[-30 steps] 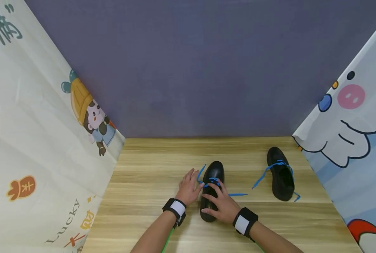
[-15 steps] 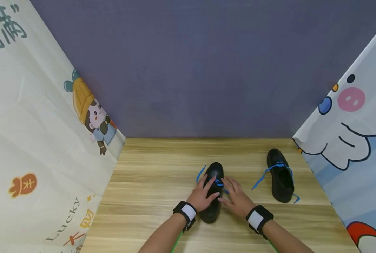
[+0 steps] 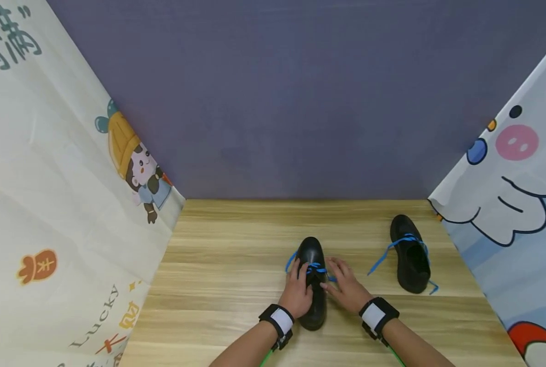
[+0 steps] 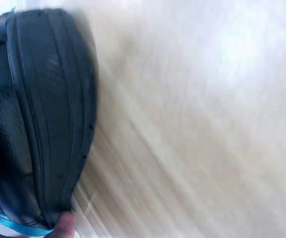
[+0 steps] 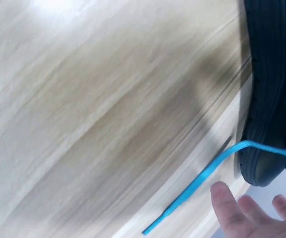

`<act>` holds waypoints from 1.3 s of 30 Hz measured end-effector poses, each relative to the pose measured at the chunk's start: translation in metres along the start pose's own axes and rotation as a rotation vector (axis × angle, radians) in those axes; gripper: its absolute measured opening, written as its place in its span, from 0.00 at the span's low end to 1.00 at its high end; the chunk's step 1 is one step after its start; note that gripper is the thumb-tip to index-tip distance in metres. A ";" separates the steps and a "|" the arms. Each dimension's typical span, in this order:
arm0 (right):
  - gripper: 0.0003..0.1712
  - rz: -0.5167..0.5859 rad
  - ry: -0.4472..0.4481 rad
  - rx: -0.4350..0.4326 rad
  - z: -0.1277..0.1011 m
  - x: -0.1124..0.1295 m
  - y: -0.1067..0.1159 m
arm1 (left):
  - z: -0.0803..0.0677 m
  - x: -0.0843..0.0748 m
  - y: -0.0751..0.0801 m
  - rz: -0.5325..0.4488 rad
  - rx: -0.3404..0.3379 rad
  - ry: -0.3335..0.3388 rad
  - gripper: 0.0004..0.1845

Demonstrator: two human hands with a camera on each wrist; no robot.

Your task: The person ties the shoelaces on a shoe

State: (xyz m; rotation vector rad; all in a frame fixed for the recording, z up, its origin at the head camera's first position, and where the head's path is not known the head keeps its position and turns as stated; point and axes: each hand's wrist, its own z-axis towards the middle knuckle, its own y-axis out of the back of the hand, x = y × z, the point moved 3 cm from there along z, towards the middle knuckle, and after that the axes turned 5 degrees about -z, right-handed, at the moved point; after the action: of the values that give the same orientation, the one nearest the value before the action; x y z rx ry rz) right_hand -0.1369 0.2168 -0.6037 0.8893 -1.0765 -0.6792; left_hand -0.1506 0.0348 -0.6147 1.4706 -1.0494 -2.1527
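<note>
A black lace-up shoe [image 3: 317, 311] with blue laces [image 3: 316, 266] stands on the wooden tabletop, toe pointing away. My left hand [image 3: 296, 295] holds its left side, thumb by the opening and fingers along the upper. The left wrist view shows a fingertip [image 4: 65, 227] against the shoe's edge beside the blue lace. On the other side, my right hand [image 3: 348, 290] lies with fingers spread, holding nothing. Its fingers [image 5: 227, 206] are close to a loose lace end [image 5: 195, 184] in the right wrist view.
A second black shoe [image 3: 412, 270] with loose blue laces stands further right on the tabletop [image 3: 217, 265]. A dark panel [image 3: 273, 102] rises behind the table. Printed white sheets hang on the left [image 3: 71, 178] and right [image 3: 488, 204].
The shoe has turned slightly, its heel shifting right. My left hand first moved right onto the shoe, then back to its left side. My right hand moved off it to the right.
</note>
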 end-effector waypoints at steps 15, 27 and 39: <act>0.29 0.214 -0.134 0.091 0.016 0.006 -0.002 | 0.000 -0.001 0.015 -0.009 0.004 0.097 0.23; 0.15 0.374 -0.116 0.128 0.017 0.006 -0.005 | -0.002 0.006 0.023 0.072 0.070 0.117 0.25; 0.17 0.612 -0.070 0.124 0.010 -0.004 0.003 | 0.005 0.020 0.050 -0.126 0.163 -0.031 0.22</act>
State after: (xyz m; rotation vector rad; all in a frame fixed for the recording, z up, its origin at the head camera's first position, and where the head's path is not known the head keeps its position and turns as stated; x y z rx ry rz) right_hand -0.1475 0.2185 -0.6009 0.5910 -1.3783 -0.1344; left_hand -0.1700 -0.0098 -0.5900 1.6205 -1.1982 -2.2280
